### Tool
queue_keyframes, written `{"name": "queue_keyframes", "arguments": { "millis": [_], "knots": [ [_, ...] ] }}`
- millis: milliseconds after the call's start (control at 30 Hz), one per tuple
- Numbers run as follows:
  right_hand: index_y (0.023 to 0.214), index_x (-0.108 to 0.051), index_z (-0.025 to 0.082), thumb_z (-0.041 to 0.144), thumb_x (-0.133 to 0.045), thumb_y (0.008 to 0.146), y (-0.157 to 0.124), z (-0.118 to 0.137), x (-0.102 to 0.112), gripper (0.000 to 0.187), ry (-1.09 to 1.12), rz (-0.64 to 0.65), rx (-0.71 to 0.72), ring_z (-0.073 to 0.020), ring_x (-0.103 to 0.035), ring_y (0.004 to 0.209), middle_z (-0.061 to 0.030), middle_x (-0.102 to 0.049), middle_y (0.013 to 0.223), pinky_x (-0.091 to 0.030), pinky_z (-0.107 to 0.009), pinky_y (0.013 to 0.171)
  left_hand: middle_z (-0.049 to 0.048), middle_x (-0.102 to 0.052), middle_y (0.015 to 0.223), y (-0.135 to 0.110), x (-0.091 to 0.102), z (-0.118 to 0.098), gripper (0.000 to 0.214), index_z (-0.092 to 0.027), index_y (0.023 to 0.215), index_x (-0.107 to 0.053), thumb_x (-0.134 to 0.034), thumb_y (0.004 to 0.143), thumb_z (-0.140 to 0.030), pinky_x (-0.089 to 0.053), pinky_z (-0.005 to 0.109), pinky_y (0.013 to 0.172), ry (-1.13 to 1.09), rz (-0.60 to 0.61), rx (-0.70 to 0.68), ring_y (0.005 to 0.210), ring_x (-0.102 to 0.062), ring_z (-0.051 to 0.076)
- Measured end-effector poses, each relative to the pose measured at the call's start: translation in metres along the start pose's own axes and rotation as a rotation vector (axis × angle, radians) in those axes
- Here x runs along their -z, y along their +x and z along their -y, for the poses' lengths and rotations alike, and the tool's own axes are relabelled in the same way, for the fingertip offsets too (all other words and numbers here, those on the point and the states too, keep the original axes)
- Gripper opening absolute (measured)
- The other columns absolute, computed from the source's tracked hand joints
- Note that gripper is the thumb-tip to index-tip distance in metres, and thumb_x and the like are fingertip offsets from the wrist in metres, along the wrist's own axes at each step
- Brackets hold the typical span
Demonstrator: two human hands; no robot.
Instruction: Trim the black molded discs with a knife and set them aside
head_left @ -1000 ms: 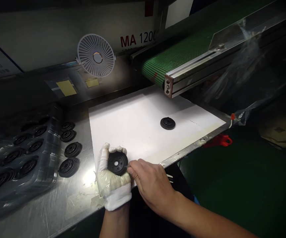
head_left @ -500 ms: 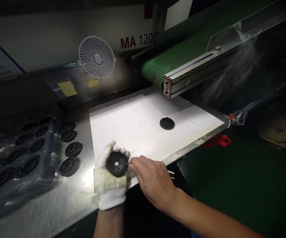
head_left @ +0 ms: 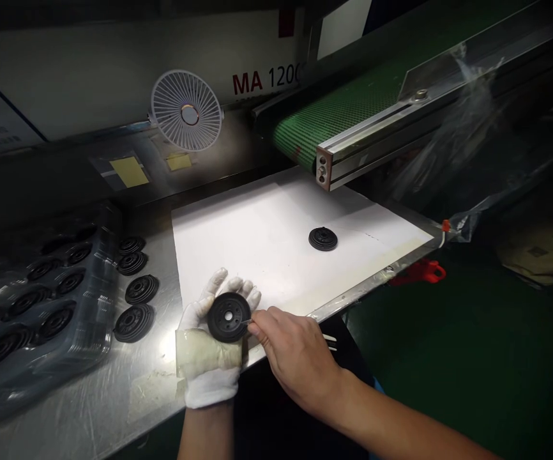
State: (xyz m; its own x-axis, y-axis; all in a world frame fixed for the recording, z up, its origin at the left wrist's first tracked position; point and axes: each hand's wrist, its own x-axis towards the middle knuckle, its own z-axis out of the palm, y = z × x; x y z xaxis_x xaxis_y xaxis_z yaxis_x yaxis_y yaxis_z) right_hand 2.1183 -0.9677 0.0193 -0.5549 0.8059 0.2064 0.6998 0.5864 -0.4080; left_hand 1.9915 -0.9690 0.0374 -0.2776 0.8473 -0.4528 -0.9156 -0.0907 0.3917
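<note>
My left hand (head_left: 209,367), in a white glove with a pale band across the palm, holds a black round plastic disc (head_left: 228,329) tilted up towards me. The disc has a bright hole at its centre and smaller holes around it. Its fingers curve loosely behind the disc. My right hand (head_left: 295,351) is bare and closed on a thin tool (head_left: 246,322), whose fine metal tip meets the disc's right rim. Two pale prongs (head_left: 329,342) stick out behind that hand; I cannot tell if they belong to the tool. Another black disc (head_left: 323,238) lies on the white sheet (head_left: 248,223).
Several black discs (head_left: 135,322) line the metal table left of the sheet. Beside them, a clear plastic tray (head_left: 89,332) holds more. A green conveyor (head_left: 305,131) slopes down at the back right, near a small white fan (head_left: 188,112). A red-handled object (head_left: 424,271) hangs by the table edge.
The fingers of my left hand have loosened and straightened somewhat, and the disc has shifted slightly in the palm. My right hand has dropped a little, with the tool tip still at the rim.
</note>
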Motion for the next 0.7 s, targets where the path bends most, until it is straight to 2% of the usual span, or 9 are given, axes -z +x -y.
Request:
{"name": "queue_keyframes", "arguments": {
  "millis": [167,300,400,500,567,633,700],
  "knots": [
    [0.086,-0.05,0.023,0.031,-0.035,0.099,0.001,0.0,-0.001,0.022,-0.012,-0.002,-0.042,-0.0153,-0.05,0.063,0.0015,-0.057,0.074,-0.021,-0.03,0.055,0.0006,-0.056,0.067,0.008,0.001,0.002,0.018,-0.015,0.09,-0.063,-0.06,0.072,-0.012,-0.052,0.031,0.068,-0.039,-0.038,-0.098,0.066,-0.057,0.013],
    [0.086,-0.051,0.023,0.029,-0.036,0.098,-0.002,0.009,-0.005,0.02,0.002,-0.002,-0.025,-0.0156,-0.05,0.062,0.0008,-0.058,0.074,-0.02,-0.03,0.055,-0.0029,-0.055,0.064,0.013,-0.001,0.008,0.012,-0.016,0.086,-0.062,-0.061,0.075,-0.011,-0.052,0.029,0.07,-0.086,-0.095,-0.187,0.062,-0.055,0.01],
    [0.085,-0.051,0.023,0.028,-0.038,0.097,-0.003,0.012,-0.006,0.019,0.011,-0.005,-0.006,-0.0156,-0.049,0.062,0.0008,-0.058,0.074,-0.02,-0.03,0.055,-0.0026,-0.057,0.067,0.011,0.0,0.008,0.016,-0.017,0.09,-0.062,-0.06,0.076,-0.009,-0.052,0.03,0.077,-0.08,-0.09,-0.249,0.064,-0.057,0.009],
    [0.085,-0.052,0.023,0.029,-0.037,0.097,-0.003,0.007,-0.004,0.02,0.013,-0.006,0.001,-0.0155,-0.05,0.062,0.001,-0.057,0.074,-0.022,-0.03,0.055,0.0068,-0.064,0.085,0.006,0.003,0.004,0.029,-0.016,0.102,-0.063,-0.056,0.074,-0.014,-0.051,0.044,0.083,0.009,-0.023,-0.113,0.085,-0.062,0.021],
    [0.086,-0.052,0.023,0.03,-0.035,0.098,-0.002,0.001,-0.002,0.022,0.008,-0.015,-0.008,-0.0154,-0.051,0.063,0.0007,-0.058,0.075,-0.023,-0.03,0.055,0.011,-0.064,0.09,0.004,0.005,0.001,0.036,-0.014,0.107,-0.062,-0.054,0.072,-0.018,-0.051,0.05,0.08,0.035,0.027,0.01,0.089,-0.062,0.027],
    [0.087,-0.053,0.022,0.031,-0.034,0.099,-0.002,-0.002,-0.001,0.024,-0.005,-0.019,-0.028,-0.0153,-0.052,0.064,0.0005,-0.058,0.075,-0.024,-0.029,0.055,0.0083,-0.063,0.08,0.005,0.005,0.0,0.034,-0.014,0.103,-0.063,-0.055,0.071,-0.018,-0.053,0.045,0.075,0.026,0.032,0.018,0.08,-0.062,0.024],
    [0.087,-0.053,0.022,0.031,-0.035,0.099,-0.002,-0.002,0.0,0.023,-0.012,-0.008,-0.041,-0.0153,-0.052,0.064,0.0004,-0.058,0.075,-0.024,-0.029,0.055,0.0032,-0.059,0.07,0.007,0.004,0.002,0.024,-0.015,0.096,-0.064,-0.058,0.072,-0.015,-0.053,0.037,0.071,0.004,0.0,-0.049,0.07,-0.059,0.017]
  ]
}}
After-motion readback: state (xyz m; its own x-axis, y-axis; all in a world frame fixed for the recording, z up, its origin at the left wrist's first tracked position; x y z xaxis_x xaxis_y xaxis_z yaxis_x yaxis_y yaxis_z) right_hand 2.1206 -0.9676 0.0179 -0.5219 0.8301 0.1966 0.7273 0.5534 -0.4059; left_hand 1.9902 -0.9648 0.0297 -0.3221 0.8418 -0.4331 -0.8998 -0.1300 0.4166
